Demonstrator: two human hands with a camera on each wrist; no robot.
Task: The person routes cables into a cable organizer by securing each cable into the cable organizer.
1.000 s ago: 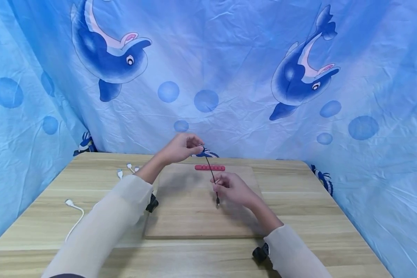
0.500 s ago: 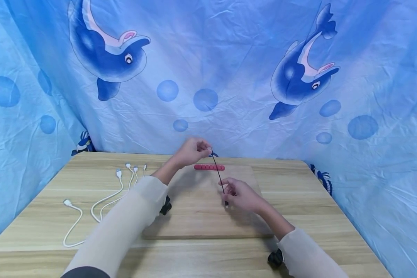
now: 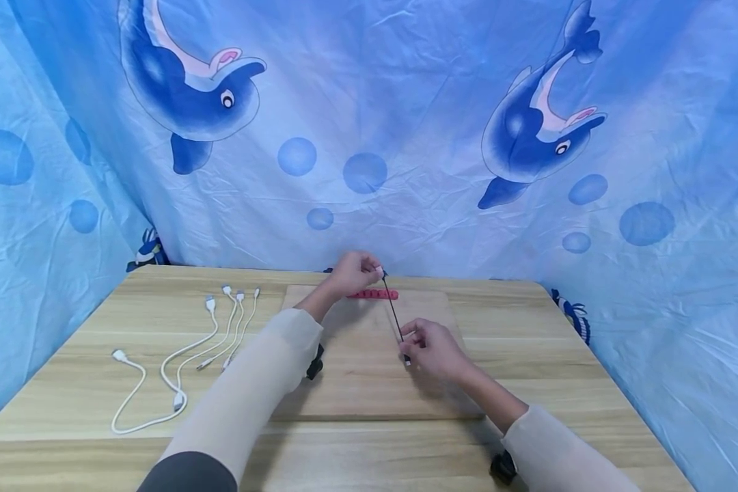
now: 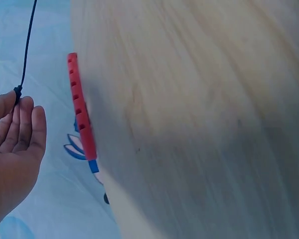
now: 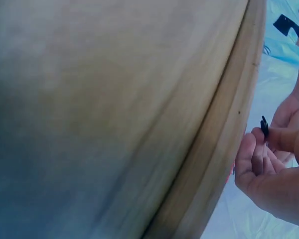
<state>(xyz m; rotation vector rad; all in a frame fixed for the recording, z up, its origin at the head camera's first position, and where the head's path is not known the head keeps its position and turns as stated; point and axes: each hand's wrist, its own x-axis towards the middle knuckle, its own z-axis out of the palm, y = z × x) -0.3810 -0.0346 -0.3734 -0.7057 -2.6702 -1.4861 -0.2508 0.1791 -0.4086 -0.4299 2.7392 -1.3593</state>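
Stretching over the wooden board [image 3: 369, 389], a black cable [image 3: 393, 307] runs taut, its far end pinched by the left hand [image 3: 354, 272], its near end by the right hand [image 3: 435, 350]. A red slotted strip [image 3: 378, 294] lies along the board's far edge; white cables [image 3: 178, 400] rest on the table [image 3: 529, 355].

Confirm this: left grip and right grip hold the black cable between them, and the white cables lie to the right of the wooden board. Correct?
Not quite: the white cables lie to the left of the wooden board, as the head view shows. Left grip and right grip do hold the black cable between them.
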